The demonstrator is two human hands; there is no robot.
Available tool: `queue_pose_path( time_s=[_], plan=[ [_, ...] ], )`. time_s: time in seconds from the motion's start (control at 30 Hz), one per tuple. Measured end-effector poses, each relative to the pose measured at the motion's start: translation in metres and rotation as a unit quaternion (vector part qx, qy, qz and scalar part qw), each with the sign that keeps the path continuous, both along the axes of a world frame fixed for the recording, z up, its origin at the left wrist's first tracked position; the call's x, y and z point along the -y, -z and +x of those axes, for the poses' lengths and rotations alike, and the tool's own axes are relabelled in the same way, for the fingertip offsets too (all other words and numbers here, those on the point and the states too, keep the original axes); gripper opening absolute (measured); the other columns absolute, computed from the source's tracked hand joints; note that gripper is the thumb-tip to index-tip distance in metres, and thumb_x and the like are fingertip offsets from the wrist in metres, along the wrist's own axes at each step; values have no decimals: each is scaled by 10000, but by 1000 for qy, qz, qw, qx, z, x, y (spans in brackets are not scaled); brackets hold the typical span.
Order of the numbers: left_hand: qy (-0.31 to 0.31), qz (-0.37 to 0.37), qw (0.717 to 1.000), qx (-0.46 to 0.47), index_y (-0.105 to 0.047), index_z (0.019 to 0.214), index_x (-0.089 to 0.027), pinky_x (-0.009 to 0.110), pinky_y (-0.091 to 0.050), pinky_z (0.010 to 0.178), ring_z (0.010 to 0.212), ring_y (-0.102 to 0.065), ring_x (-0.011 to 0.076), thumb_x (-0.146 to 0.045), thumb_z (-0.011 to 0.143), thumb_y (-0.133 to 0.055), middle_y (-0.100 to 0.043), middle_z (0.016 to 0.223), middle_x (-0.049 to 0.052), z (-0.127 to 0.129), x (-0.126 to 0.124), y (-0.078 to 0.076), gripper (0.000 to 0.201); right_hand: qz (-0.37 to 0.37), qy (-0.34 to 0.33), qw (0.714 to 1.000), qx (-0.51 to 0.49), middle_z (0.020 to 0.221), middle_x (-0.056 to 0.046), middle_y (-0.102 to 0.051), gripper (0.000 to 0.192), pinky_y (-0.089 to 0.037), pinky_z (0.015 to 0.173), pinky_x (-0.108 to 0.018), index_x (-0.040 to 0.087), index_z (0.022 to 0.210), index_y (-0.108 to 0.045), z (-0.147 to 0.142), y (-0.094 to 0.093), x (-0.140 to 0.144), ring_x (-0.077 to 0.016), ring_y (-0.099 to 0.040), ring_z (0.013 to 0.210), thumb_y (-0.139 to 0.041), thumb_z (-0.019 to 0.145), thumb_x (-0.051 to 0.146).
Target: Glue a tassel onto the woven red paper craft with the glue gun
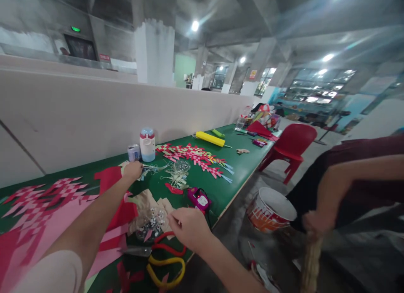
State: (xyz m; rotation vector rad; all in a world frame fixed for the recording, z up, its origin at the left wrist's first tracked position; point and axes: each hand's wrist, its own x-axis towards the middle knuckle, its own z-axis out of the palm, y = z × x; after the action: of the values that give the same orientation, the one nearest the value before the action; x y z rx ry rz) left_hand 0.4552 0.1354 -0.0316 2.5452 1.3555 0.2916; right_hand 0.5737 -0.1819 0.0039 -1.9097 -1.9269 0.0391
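Note:
At the wall side of the green table, my left hand [132, 170] is closed, fingers curled down beside a pile of pale blue cords [151, 168]. What it grips, if anything, is hidden. My right hand [191, 227] is closed in a pinch above the table's front edge; anything between its fingertips is too small to make out. Next to it lies an open plastic bag of small beads [154, 219]. Scissors [167, 257] with red and yellow handles lie below. Red cloth [110, 179] and pink-and-red woven strips [47, 196] spread at left.
A can [134, 153], a bottle [147, 145], a purple hot-glue gun [198, 199], a yellow roll [210, 138] and more woven strips [195, 154] are on the table. At right stand a red chair [295, 143] and a bucket [268, 211]. Another person's hand [320, 221] grips a broom-like handle.

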Motion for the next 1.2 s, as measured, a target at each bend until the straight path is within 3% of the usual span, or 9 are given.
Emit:
queue_pose_path(
  time_s=[0.2, 0.3, 0.43, 0.5, 0.7, 0.83, 1.03, 1.13, 1.2],
  plan=[
    [-60, -37, 989, 131, -574, 1187, -174, 428, -524, 878, 1050, -594, 216, -404, 885, -566, -591, 1219, 78, -11, 6, -37, 379, 3, 17, 989, -148, 609, -30, -661, 361, -314, 539, -237, 165, 593, -635, 5, 14, -27, -125, -575, 571, -499, 901, 294],
    [-57, -77, 975, 198, -604, 1103, -143, 389, -533, 818, 950, -620, 190, -417, 885, -559, -639, 1086, 62, -30, 30, -61, 353, -13, 14, 927, -375, 582, -20, -640, 347, -367, 500, -221, 142, 677, -689, -8, 10, -54, -102, -524, 477, -510, 885, 353],
    [-23, -153, 951, 268, -664, 858, -131, 279, -506, 716, 748, -627, 152, -415, 832, -526, -690, 802, 45, -84, 113, -76, 317, -29, -15, 788, -615, 679, 10, -627, 523, -341, 407, -200, 115, 1131, -662, -52, -2, -79, -66, -446, 438, -676, 749, 472],
    [-18, -196, 940, 277, -666, 806, -156, 267, -488, 638, 637, -601, 136, -452, 774, -563, -667, 692, 14, -118, 166, -79, 316, -49, -42, 748, -661, 614, 46, -574, 641, -309, 384, -185, 129, 1206, -634, -80, -5, -78, -51, -399, 418, -727, 695, 505],
    [-70, -283, 895, 339, -631, 723, -178, 260, -469, 623, 644, -584, 137, -462, 692, -635, -650, 681, 10, -206, 281, -81, 285, -119, -123, 674, -719, 513, 31, -548, 374, -318, 388, -178, 125, 736, -717, -146, -5, -40, -54, -440, 424, -812, 605, 462],
    [-92, -307, 888, 331, -610, 704, -172, 259, -443, 593, 615, -564, 136, -503, 711, -627, -627, 657, 14, -244, 315, -73, 331, -154, -172, 696, -680, 545, 13, -596, 322, -352, 408, -181, 137, 692, -704, -172, -7, -19, -69, -477, 454, -818, 609, 426],
    [-75, -328, 884, 324, -615, 724, -185, 276, -457, 652, 640, -578, 152, -609, 749, -553, -638, 654, 12, -270, 341, -53, 429, -217, -272, 771, -534, 640, -14, -662, 376, -432, 496, -211, 123, 806, -726, -206, 5, 1, -103, -550, 521, -701, 750, 494],
    [-109, -310, 898, 294, -577, 636, -195, 271, -414, 585, 535, -509, 138, -652, 741, -511, -571, 533, -6, -288, 349, -42, 473, -165, -297, 887, -313, 804, -49, -717, 376, -485, 634, -231, 135, 944, -721, -211, 7, -13, -137, -639, 696, -491, 936, 432],
    [-125, -294, 900, 297, -565, 619, -200, 268, -405, 580, 530, -496, 136, -661, 747, -492, -557, 530, -8, -302, 356, -35, 485, -79, -225, 970, -51, 979, -70, -718, 323, -480, 799, -250, 169, 1073, -687, -211, 8, -33, -155, -643, 889, -473, 963, 385]
  ],
)
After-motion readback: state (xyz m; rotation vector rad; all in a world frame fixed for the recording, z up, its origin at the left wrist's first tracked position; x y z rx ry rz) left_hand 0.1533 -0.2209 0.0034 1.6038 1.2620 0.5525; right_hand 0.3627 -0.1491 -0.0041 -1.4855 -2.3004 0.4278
